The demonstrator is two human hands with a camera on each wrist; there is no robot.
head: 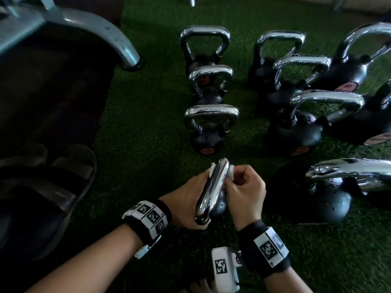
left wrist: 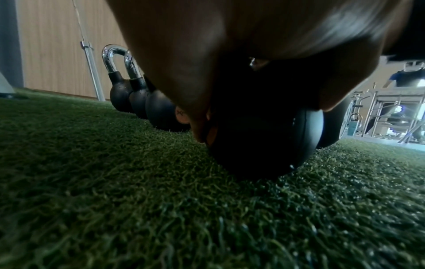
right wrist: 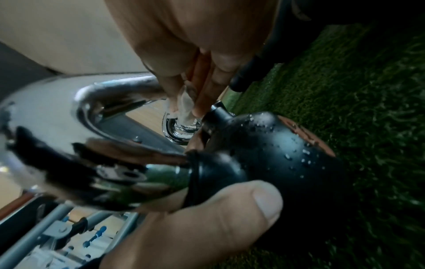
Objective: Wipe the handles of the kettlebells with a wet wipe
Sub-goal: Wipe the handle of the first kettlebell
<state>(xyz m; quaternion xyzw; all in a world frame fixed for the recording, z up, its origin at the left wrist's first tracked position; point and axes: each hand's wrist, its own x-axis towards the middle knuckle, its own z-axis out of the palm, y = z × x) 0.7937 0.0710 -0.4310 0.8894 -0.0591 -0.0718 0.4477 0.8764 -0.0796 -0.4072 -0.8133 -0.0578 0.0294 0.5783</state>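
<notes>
Nearest, the left hand (head: 188, 199) curls round the chrome handle (head: 212, 190) of a small black kettlebell (right wrist: 276, 154) standing on green artificial turf (head: 148, 144). The right hand (head: 243, 193) pinches a white wet wipe (head: 230, 173) against that handle's far end. Other chrome-handled kettlebells (head: 209, 127) stand beyond.

Bare forearms, no sleeves. Left hand (head: 186, 199) and right hand (head: 245, 195) both ungloved, short plain nails. Black elastic wristband (head: 148, 218) on left wrist with white blocks printed with black square fiducial markers; small white clip-like part hangs off its lower edge. Matching black band (head: 264, 250) on right wrist, white marker plates, plus a white boxy module (head: 224, 269) with another marker beneath it
</notes>
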